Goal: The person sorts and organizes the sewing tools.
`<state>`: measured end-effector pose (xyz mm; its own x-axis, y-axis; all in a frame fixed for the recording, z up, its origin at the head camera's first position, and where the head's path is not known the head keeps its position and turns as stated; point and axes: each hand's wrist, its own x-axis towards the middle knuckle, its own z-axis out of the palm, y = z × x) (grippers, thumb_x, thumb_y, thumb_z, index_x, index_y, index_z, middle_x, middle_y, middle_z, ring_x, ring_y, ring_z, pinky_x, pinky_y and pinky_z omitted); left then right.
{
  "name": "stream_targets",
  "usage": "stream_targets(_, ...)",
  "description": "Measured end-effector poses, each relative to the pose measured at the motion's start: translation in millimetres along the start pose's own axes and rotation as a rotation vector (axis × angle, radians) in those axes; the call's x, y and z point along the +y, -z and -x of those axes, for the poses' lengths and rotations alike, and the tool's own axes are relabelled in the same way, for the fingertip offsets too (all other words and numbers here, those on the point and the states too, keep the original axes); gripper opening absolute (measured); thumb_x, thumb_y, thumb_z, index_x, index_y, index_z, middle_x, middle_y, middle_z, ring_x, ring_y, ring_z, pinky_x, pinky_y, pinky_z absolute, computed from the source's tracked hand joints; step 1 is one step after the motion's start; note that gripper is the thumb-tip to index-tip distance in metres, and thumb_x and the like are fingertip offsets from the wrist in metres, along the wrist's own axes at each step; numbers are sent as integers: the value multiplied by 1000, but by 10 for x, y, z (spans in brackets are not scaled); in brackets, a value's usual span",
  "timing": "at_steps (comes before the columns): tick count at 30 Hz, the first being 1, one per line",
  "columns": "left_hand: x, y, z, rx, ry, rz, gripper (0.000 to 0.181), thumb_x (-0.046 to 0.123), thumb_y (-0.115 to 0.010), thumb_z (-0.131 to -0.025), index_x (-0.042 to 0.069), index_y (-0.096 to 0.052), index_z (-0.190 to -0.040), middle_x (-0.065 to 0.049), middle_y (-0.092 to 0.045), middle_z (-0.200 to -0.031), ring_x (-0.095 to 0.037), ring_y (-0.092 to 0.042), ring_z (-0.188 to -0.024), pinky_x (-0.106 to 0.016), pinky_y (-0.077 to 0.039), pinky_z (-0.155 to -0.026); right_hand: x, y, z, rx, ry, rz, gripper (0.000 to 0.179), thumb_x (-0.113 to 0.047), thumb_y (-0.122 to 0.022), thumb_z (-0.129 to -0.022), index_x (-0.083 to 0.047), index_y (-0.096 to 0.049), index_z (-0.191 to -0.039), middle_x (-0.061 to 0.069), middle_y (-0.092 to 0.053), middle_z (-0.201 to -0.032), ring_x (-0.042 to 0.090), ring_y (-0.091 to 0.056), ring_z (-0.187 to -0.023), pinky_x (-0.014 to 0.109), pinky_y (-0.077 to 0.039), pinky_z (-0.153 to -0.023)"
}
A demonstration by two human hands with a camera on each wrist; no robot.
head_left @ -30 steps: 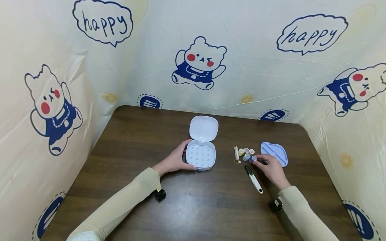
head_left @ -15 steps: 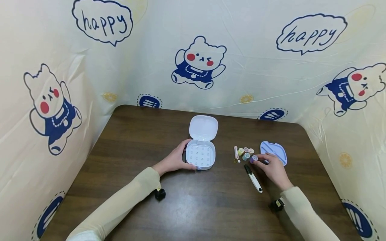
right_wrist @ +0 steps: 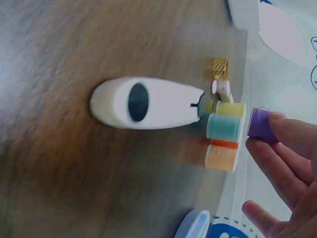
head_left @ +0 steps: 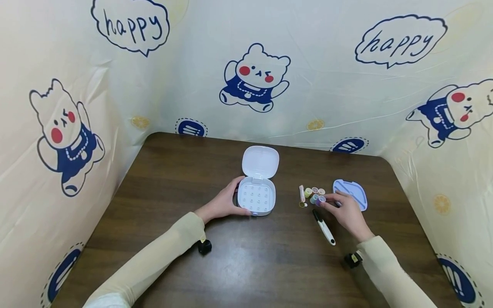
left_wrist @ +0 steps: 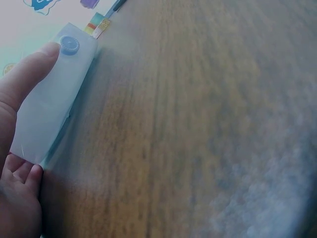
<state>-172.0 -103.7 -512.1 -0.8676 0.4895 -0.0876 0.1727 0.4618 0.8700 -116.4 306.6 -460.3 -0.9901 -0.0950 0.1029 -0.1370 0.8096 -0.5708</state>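
Observation:
My left hand (head_left: 223, 202) grips the left side of a white sewing box (head_left: 256, 196), its thumb along the front by the round catch (left_wrist: 70, 44). The box's lid (head_left: 260, 161) stands raised, and rows of small pegs show inside. My right hand (head_left: 348, 214) pinches a purple thread spool (right_wrist: 261, 125) between thumb and fingers, seemingly held above the table. Close by stand several other spools, among them a teal spool (right_wrist: 223, 127), a yellow spool (right_wrist: 232, 109) and an orange spool (right_wrist: 220, 157).
A white tool with a black end (head_left: 324, 228) lies before the spools. Left of them are a slim pink tube (head_left: 302, 193) and a gold thimble (right_wrist: 220, 68). A blue divided tray (head_left: 357, 194) lies behind my right hand. Patterned cloth (head_left: 254, 25) surrounds the table.
My right hand has shifted slightly left with the purple spool, which now overlaps the teal spool in the head view. My left hand and the box have stayed put.

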Motion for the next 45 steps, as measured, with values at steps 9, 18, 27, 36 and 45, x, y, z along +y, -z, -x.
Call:
stream_targets(9, -24, -1, -26, 8, -42, 7, 123, 40, -98, -70, 15, -22, -164, -8, -37, -162, -24, -44, -144, -44, -35, -119, -131, 8, -64, -55, 17, 21, 31, -23, -79, -94, -1, -77, -117, 28, -69, -126, 52, -52, -132, 67, -38, -109)
stream_targets(18, -12, 5, -20, 9, -42, 16, 123, 40, -98, -70, 14, -22, -164, -9, -36, -162, -25, -43, -144, -46, -34, -120, -261, -44, -119, -77, 34, 8, 31, -21, -79, -94, -1, -77, -118, 28, -68, -129, 51, -55, -130, 66, -42, -106)
stream_targets(27, -7, 2, -14, 2, -40, 12, 123, 40, -98, -71, 14, -21, -164, -10, -36, -162, -25, -43, -144, -46, -34, -120, -378, -118, -197, -88, 41, -2, 28, -21, -79, -94, -4, -78, -116, 22, -71, -126, 47, -53, -134, 65, -40, -109)
stream_targets(36, -11, 3, -6, -3, -30, 8, 123, 38, -98, -71, 14, -21, -164, -9, -36, -162, -24, -43, -144, -45, -34, -120, -477, -207, -268, -100, 45, -45, 27, -22, -79, -94, -5, -79, -115, 19, -73, -123, 46, -50, -137, 65, -40, -109)
stream_targets(45, -16, 6, -7, -3, -28, 14, 125, 40, -98, -70, 12, -20, -164, -9, -35, -163, -25, -42, -145, -46, -34, -120, -586, -275, -313, -108, 56, -60, 26, -23, -81, -93, -9, -79, -114, 18, -72, -126, 44, -52, -136, 63, -42, -109)
